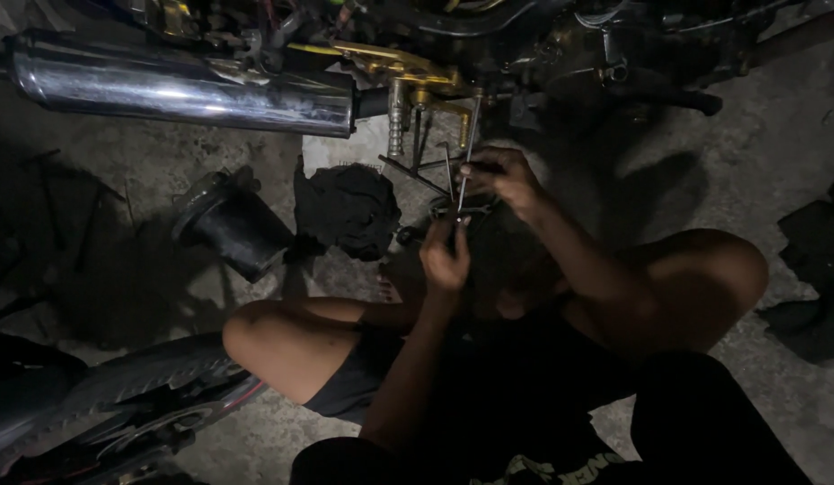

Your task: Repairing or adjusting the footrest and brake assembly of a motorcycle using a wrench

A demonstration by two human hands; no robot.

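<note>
Metal rod [467,148] upright, hands [445,260] gripping

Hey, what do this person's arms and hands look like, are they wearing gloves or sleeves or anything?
No gloves: the left hand and right hand are bare, with no watch, ring or band visible in the dim light. Both forearms are uncovered up to the elbows. Any sleeve higher up merges with the dark clothing and cannot be made out.

Floor: I am squatting on rough grey concrete [749,135].
Light: dim; a chrome exhaust pipe [183,90] is catching glare.
Surroundings: a black rag [349,211] is lying nearby.
</note>
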